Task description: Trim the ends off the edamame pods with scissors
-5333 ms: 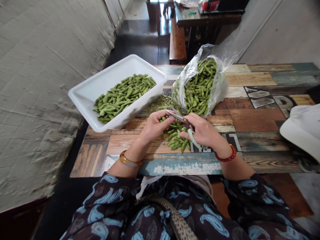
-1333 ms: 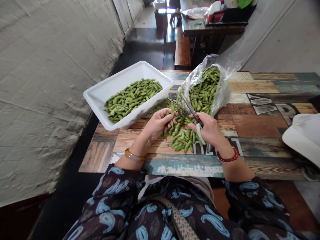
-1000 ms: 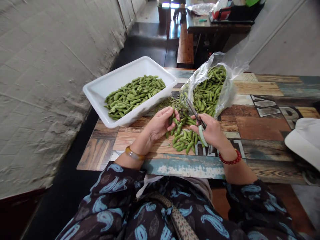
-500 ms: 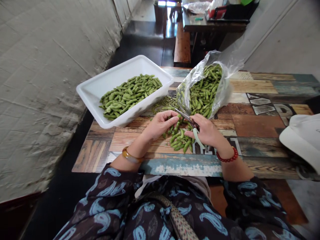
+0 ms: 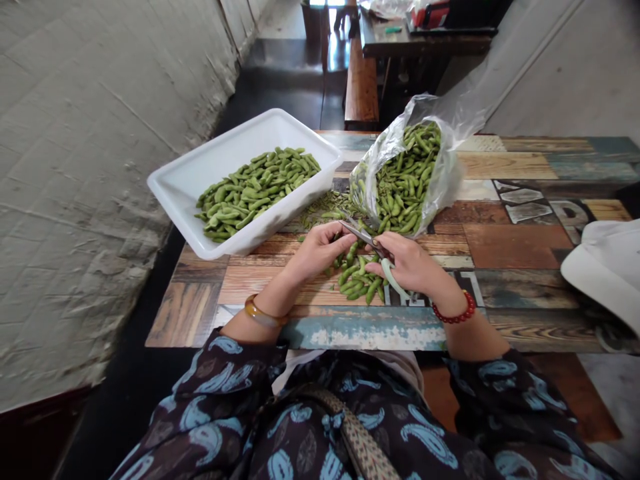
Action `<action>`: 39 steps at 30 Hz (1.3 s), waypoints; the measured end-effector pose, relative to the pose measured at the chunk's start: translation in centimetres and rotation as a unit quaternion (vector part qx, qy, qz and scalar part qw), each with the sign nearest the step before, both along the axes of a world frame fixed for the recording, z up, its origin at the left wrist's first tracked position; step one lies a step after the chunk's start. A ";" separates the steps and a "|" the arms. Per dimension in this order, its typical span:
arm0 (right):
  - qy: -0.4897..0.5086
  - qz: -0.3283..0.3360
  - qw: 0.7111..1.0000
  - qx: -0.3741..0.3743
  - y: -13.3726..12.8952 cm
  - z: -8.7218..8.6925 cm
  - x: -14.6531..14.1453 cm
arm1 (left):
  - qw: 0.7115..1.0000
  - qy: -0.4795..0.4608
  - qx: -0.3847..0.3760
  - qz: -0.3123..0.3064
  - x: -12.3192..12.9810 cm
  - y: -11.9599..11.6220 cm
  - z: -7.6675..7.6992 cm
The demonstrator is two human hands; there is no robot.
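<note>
My right hand [image 5: 407, 263] is closed around scissors with pale green handles [image 5: 393, 277], their blades pointing up and left. The blades reach the fingertips of my left hand [image 5: 320, 252], which is pinched on a green edamame pod, mostly hidden now by fingers and blades. Under both hands lies a small heap of edamame pods [image 5: 357, 285] on the patchwork-patterned table [image 5: 200, 300]. A clear plastic bag [image 5: 451, 177] full of pods lies beyond my right hand, its mouth towards me. Beyond my left hand stands a white tub [image 5: 173, 200] with many pods in it.
Small green trimmings [image 5: 327, 205] are scattered between tub and bag. A white cap [image 5: 603, 267] sits at the table's right end. A rough pale wall [image 5: 90, 167] runs along the left. Further off are a wooden bench [image 5: 361, 87] and another table [image 5: 425, 43].
The scissor blades have shifted slightly left, over my left fingertips, covering the bit of green pod that showed there. The camera view has moved a little.
</note>
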State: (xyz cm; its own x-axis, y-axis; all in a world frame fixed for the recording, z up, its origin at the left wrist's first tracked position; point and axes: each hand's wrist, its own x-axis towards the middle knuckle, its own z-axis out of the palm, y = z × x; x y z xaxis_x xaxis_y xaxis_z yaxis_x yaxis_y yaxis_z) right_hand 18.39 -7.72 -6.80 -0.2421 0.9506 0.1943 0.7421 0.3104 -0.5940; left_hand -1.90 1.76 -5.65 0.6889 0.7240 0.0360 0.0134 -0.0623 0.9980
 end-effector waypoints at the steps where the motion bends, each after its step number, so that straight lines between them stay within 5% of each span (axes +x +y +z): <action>1: 0.002 -0.002 1.000 -0.002 0.0 -0.1 0.0 | 1.000 -0.005 -0.020 0.005 0.0 -0.1 0.0; 9: 0.035 -0.064 0.997 0.038 0.3 -0.7 0.0 | 0.957 -0.119 -0.262 0.031 0.3 0.3 0.1; 15: 0.016 -0.068 0.995 0.067 0.4 -1.1 0.1 | 0.922 -0.183 -0.330 0.089 0.2 0.5 0.2; 21: -0.051 -0.067 0.995 0.047 0.0 -1.0 -0.1 | 0.908 -0.224 -0.328 0.134 0.2 0.8 0.1; 30: -0.072 -0.074 0.994 0.038 -0.2 -0.8 -0.5 | 0.936 -0.187 -0.289 0.076 0.6 0.0 -0.7; 39: -0.071 -0.041 0.996 0.040 -0.1 -0.8 -0.2 | 0.993 -0.033 -0.109 0.032 0.5 -0.5 -0.5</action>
State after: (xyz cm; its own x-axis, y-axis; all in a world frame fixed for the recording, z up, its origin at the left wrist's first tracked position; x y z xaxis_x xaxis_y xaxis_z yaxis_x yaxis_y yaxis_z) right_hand 18.20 -7.82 -7.62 -0.1941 0.9512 0.2399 0.8416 0.2871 -0.4574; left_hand -1.42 1.27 -6.18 0.6420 0.7623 -0.0820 -0.0563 0.1536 0.9865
